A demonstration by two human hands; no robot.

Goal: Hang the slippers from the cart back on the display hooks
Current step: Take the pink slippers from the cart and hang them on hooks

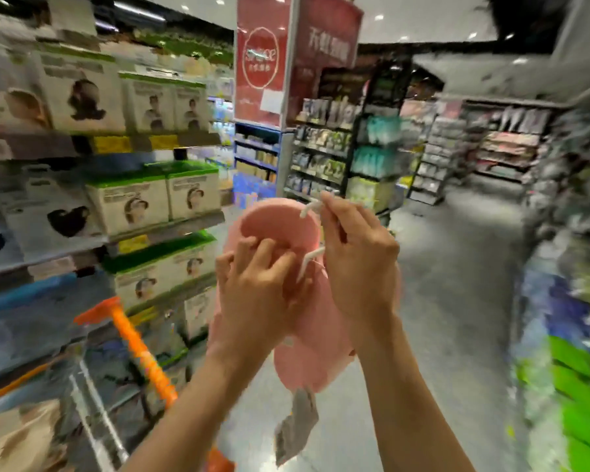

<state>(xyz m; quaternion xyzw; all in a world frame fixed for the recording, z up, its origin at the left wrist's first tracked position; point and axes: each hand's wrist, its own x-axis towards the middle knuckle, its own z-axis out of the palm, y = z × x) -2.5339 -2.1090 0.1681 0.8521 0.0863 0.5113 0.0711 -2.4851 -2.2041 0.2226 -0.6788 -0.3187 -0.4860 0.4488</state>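
Note:
A pair of pink slippers [280, 226] is held up in front of me at chest height, soles facing me, with a grey tag [295, 427] dangling below. My left hand [256, 294] grips the slippers from the left, fingers curled over the edge. My right hand [358, 267] pinches the white plastic hanger [310, 208] clipped to the top of the slippers. The cart [140, 352], with an orange handle and a wire basket, stands at the lower left. No display hooks can be made out in this blurred view.
Shelves of boxed goods [157, 199] run along the left. A red sign pillar [263, 69] and more shelving stand ahead. The grey aisle floor [457, 284] opens to the right, with blurred racks [566, 233] along the right side.

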